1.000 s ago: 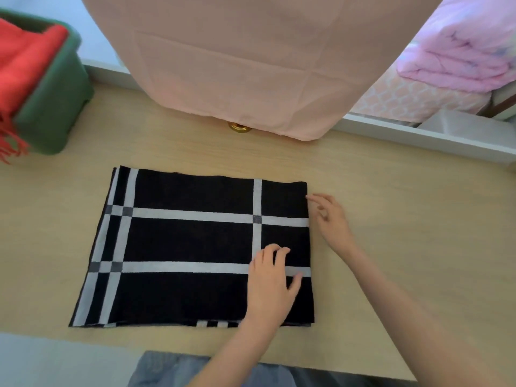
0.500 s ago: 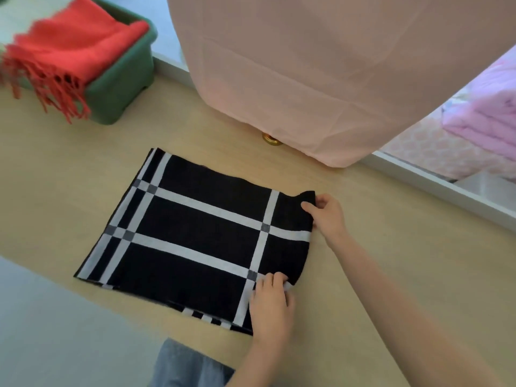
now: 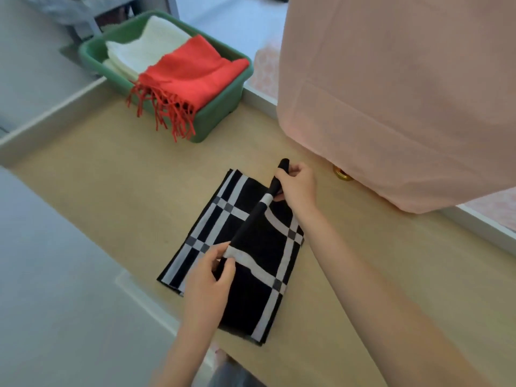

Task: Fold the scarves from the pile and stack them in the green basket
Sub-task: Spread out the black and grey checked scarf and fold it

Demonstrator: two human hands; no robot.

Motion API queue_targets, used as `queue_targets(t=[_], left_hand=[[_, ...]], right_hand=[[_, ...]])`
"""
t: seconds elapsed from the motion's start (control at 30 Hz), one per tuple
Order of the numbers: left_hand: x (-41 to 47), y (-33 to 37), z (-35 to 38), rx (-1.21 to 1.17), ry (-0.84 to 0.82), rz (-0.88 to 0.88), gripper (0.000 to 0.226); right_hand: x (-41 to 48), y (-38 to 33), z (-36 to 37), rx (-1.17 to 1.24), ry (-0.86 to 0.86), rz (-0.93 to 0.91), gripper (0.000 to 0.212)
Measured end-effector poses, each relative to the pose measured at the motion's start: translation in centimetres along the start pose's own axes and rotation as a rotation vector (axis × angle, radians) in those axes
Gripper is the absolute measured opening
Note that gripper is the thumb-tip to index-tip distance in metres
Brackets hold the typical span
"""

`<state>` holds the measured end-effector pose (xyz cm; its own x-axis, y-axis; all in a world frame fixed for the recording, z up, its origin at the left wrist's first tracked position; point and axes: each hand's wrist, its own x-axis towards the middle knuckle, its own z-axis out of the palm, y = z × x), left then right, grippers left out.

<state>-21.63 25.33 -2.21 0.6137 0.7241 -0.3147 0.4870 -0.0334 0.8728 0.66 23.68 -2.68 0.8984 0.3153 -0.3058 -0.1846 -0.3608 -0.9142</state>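
Black plaid scarf (image 3: 251, 303) lies centre of the desk (image 3: 111, 191), one edge lifted. Your left hand (image 3: 212, 272) and right hand (image 3: 296, 188) both have fingers pinched on that edge, near and far ends. Carry both ends level toward 9 o'clock, match edges, then flatten. Green basket (image 3: 220, 118): 11 o'clock.
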Motion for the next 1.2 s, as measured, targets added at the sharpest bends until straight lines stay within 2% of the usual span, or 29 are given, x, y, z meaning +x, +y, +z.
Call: queue_targets(t=[0.1, 0.27, 0.4, 0.5, 0.57, 0.63, 0.73, 1.0, 1.13, 1.2], left_hand=[[3.0, -2.3, -2.4, 0.072, 0.09, -0.042, 0.025], [7.0, -8.0, -3.1, 0.389, 0.129, -0.073, 0.038], [7.7, -10.3, -3.2, 0.568, 0.174, 0.033, 0.048], [7.9, -11.1, -2.6, 0.717, 0.195, 0.203, 0.056], [8.1, -11.0, -1.9, 0.748, 0.115, 0.399, 0.05], [8.4, -11.2, -1.2, 0.809, -0.035, 0.541, 0.052], [9.1, -12.8, -1.2, 0.935, -0.167, 0.622, 0.054], [8.8, -13.3, -1.5, 1.0, -0.173, 0.567, 0.057], [8.7, -12.4, -2.3, 1.019, -0.183, 0.629, 0.058], [8.2, -12.9, -2.9, 1.007, -0.256, 0.699, 0.055]], right_hand=[[1.0, 0.5, 5.4, -0.049, -0.024, 0.007, 0.009], [2.0, 4.6, 10.3, -0.256, -0.016, 0.021, 0.018], [0.0, 6.3, 8.9, -0.428, -0.126, -0.187, 0.035], [-1.4, 8.0, 7.0, -0.717, -0.2, -0.426, 0.05], [-2.2, 9.4, 5.8, -0.911, -0.229, -0.504, 0.057], [-3.2, 11.1, 4.9, -1.027, -0.207, -0.505, 0.063], [-4.1, 13.6, 4.2, -1.177, -0.174, -0.483, 0.066], [-4.0, 14.1, 3.8, -1.234, -0.181, -0.498, 0.065], [-6.8, 13.3, 2.5, -1.127, -0.218, -0.522, 0.064], [-9.8, 14.1, 1.4, -1.051, -0.263, -0.53, 0.063]])
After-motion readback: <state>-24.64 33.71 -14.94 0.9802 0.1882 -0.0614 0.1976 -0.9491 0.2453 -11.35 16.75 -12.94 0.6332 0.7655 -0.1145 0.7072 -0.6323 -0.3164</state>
